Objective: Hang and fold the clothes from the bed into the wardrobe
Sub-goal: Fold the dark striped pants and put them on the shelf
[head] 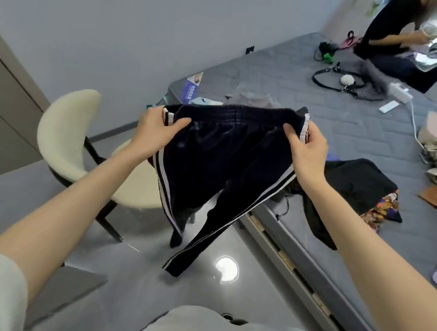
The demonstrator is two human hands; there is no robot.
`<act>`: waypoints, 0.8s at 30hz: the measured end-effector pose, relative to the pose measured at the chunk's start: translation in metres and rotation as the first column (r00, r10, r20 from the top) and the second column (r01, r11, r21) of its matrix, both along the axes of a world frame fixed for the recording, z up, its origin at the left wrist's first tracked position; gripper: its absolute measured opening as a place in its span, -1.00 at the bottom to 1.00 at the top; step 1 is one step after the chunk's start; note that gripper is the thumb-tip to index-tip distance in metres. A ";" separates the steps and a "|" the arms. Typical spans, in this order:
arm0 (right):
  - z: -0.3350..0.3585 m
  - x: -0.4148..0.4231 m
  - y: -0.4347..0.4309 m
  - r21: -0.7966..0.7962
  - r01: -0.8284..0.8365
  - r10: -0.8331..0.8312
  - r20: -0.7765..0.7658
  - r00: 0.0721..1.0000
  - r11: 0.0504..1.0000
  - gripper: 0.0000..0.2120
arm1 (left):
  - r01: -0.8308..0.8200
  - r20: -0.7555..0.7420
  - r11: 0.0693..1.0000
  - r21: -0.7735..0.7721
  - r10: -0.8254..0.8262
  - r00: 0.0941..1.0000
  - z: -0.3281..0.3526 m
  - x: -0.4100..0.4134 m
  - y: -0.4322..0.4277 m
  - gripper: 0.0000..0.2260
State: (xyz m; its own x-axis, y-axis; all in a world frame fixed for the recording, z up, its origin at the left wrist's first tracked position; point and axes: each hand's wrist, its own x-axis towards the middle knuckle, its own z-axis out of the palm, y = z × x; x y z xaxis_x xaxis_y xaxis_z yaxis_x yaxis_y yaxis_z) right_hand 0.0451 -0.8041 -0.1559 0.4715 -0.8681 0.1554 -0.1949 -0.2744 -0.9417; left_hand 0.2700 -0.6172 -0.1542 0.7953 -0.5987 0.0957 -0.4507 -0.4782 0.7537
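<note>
The trousers (220, 165), dark navy with white stripes down each side, are hanging in the air in front of me, over the floor (139, 280) just beside the edge of the bed (330, 119). I am holding both arms stretched out ahead. My left hand (154, 131) is pinching the left end of the waistband, thumb lying on the front of the cloth and fingers tucked behind. My right hand (306, 152) is gripping the right end the same way, so the waistband is stretching wide between the hands. The two legs are dangling down, one reaching lower than the other. A cream chair (64, 138) is standing behind them, and a black garment (358, 182) is lying on the bed near my right wrist.
</note>
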 end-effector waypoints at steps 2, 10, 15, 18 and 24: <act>-0.003 0.004 -0.003 0.014 -0.023 0.024 -0.093 0.995 1.000 -0.63 | -0.064 0.062 0.997 0.036 0.062 0.996 0.003 -0.001 -0.003 -0.64; 0.004 0.017 0.001 0.171 -0.008 0.025 -0.095 0.995 0.985 -0.54 | -0.056 -0.550 0.993 -0.102 -0.010 0.835 0.019 -0.017 -0.020 -0.88; 0.010 0.019 0.027 0.226 -0.259 0.288 -0.102 0.952 0.939 -0.82 | 0.042 -0.702 0.998 -0.056 -0.070 0.708 0.015 -0.039 -0.037 -0.85; 0.015 0.017 0.038 0.271 -0.363 0.395 -0.072 0.916 0.892 -0.85 | 0.033 -0.779 0.997 -0.075 -0.080 0.622 0.009 -0.057 -0.044 -0.94; 0.005 0.006 0.051 0.211 -0.523 0.557 -0.154 0.816 0.826 -0.60 | -0.024 -0.897 0.981 -0.193 -0.167 0.409 0.006 -0.079 -0.043 -0.91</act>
